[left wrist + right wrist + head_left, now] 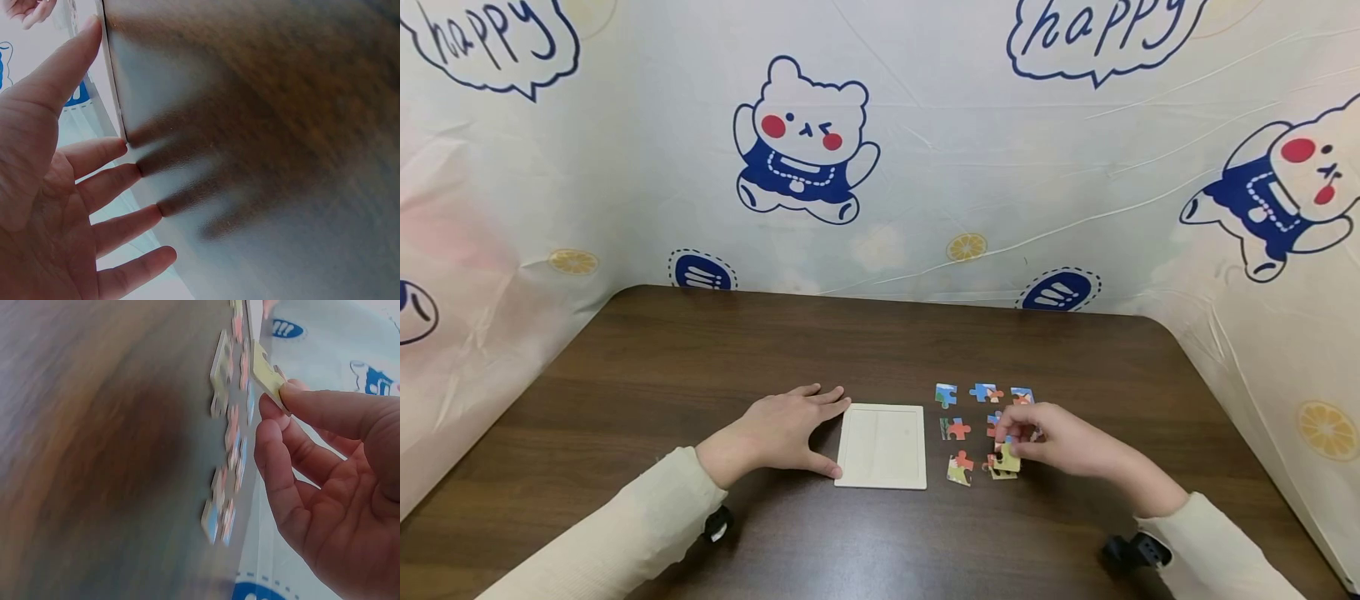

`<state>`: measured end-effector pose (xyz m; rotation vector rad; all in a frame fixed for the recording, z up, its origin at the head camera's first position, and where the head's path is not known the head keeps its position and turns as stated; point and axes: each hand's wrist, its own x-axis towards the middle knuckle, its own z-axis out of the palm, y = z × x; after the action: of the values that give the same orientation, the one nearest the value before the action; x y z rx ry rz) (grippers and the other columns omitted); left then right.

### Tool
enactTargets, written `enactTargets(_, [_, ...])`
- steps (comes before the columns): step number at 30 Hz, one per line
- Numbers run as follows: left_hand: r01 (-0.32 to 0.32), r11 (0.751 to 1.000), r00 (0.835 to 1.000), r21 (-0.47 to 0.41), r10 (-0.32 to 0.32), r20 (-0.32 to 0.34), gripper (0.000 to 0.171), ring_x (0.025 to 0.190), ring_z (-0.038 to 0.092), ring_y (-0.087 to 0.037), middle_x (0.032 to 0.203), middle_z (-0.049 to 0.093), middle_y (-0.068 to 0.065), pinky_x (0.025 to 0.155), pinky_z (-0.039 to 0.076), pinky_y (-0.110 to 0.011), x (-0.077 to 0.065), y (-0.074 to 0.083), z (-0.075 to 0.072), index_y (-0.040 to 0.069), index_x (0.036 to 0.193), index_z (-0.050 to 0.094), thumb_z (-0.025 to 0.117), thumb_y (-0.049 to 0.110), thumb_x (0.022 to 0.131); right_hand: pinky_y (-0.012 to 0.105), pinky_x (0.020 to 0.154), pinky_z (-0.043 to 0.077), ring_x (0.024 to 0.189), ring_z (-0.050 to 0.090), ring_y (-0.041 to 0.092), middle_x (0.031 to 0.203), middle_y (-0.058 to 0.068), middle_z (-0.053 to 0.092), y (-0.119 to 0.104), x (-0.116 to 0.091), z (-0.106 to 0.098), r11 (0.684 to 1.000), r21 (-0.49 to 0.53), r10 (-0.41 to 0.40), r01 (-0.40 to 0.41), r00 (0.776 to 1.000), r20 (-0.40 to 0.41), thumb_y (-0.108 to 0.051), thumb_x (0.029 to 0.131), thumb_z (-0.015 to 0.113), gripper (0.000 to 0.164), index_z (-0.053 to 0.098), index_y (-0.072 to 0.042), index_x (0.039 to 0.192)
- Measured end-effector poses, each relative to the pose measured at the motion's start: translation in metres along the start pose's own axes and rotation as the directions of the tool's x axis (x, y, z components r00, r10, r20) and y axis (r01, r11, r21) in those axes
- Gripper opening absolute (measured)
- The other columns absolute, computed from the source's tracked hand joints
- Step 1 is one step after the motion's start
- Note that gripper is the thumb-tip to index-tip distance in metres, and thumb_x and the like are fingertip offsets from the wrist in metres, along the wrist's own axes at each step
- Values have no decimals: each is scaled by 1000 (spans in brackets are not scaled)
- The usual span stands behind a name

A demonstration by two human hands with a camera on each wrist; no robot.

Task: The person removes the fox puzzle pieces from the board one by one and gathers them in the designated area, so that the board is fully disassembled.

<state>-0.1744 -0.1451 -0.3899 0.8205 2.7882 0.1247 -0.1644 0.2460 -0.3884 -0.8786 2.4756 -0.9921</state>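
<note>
My right hand point(1051, 435) pinches a yellow-green jigsaw piece point(267, 372) between thumb and fingers. In the head view that piece overlaps another piece point(1002, 475) lying on the table. My left hand point(782, 429) is spread with straight fingers, its thumb and index fingertip at the left edge of a pale square puzzle tray point(882, 447). No pieces lie in the tray. Several loose pieces lie in rows to its right, among them a blue-and-green one point(946, 395), a red one point(956, 429) and a red-and-yellow one point(960, 468). My right hand partly hides the ones at the right.
The dark brown wooden table point(737, 350) reaches back to a pale printed cloth point(925, 167) with bears and lettering. The same cloth hangs along both sides. Dark wrist devices sit on both wrists, the right one point(1138, 552) near the table's right front.
</note>
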Motion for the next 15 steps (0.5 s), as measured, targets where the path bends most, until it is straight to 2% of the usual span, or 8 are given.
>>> enactTargets(6, [1,1000,1000,1,-1,0,97,144,40,-37,158,42,-3,96,49,-58,0,0,0,18,150,46,77,66,72,25,69,48,79,54,5,88,-4,61,10,-15,-9,1000,4,4,-4,999,-32,-6,95,64,9,66,-13,100])
enactTargets(15, [1,1000,1000,2,-1,2,96,144,40,-37,158,41,-3,97,49,-57,0,1,-1,19,151,45,76,66,72,23,69,49,78,56,4,89,-3,66,18,-28,-18,1000,-4,-23,23,996,-81,-5,94,65,11,67,-13,101])
